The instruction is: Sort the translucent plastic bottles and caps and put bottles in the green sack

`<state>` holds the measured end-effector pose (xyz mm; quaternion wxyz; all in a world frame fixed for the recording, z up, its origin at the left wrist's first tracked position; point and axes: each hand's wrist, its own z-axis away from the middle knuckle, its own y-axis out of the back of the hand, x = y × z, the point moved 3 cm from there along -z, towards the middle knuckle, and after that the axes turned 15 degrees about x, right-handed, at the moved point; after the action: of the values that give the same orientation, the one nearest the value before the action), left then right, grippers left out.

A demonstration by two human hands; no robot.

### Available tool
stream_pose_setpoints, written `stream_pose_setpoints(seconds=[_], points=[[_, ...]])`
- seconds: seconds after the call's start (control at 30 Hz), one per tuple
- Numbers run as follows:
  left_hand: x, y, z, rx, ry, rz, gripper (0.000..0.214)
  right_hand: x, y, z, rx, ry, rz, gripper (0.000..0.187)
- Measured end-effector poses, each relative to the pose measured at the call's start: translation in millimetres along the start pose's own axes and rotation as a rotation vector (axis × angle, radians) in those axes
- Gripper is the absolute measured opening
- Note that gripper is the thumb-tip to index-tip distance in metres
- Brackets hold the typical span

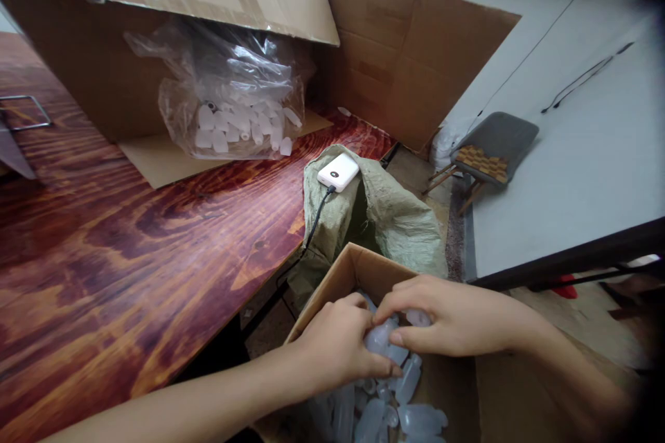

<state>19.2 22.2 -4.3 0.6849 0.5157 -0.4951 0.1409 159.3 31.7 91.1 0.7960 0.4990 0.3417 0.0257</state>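
In the head view, a small cardboard box [382,268] holds several frosted, translucent plastic bottles [408,377], lying loose in a heap. My left hand [340,339] reaches in from the left, its fingers and thumb closed around one translucent plastic bottle [379,338]. From the right, my right hand [441,315] pinches that same bottle between thumb and fingers. Another pale plastic piece [418,318] shows in the gap between the right thumb and fingers; whether it is held cannot be made out. The fingertips are partly hidden by the bottles.
A wooden-patterned table [208,242] spans the left. On it, a large open carton [405,55] contains a clear bag [228,93] of similar pieces. A white power bank [339,172] with a black cable rests on a green woven sack [405,211]. A chair [493,145] stands by the wall.
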Motion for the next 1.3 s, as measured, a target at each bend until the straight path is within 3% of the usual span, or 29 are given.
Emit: stream_pose_setpoints(seconds=[0.13, 0.3, 0.47, 0.77, 0.9, 1.1, 1.2, 1.3], points=[[-1, -0.7, 0, 0.0, -0.02, -0.006, 0.05, 3, -1, 1, 0.006, -0.099, 0.166, 0.03], [1, 0.5, 1, -0.011, -0.018, 0.014, 0.047, -4, 2, 5, 0.008, -0.053, 0.043, 0.03], [1, 1.1, 1, -0.012, -0.008, -0.003, 0.047, 3, 3, 5, 0.004, -0.148, 0.172, 0.038], [-2, 0.2, -1, -0.027, -0.023, 0.015, 0.046, 0, -8, 1, 0.012, -0.059, 0.18, 0.015], [0, 1.8, 0, -0.035, -0.018, 0.002, 0.047, 6, -8, -5, 0.053, -0.117, 0.217, 0.038], [2, 2.9, 0, -0.028, 0.008, 0.023, 0.045, 4, -5, -3, 0.013, -0.027, 0.06, 0.023], [1, 1.3, 0, -0.016, -0.011, 0.017, 0.043, 2, -10, -4, -0.003, -0.031, 0.119, 0.017], [0, 1.3, 0, 0.009, -0.019, -0.021, 0.042, 3, -11, -5, 0.026, -0.095, 0.192, 0.033]])
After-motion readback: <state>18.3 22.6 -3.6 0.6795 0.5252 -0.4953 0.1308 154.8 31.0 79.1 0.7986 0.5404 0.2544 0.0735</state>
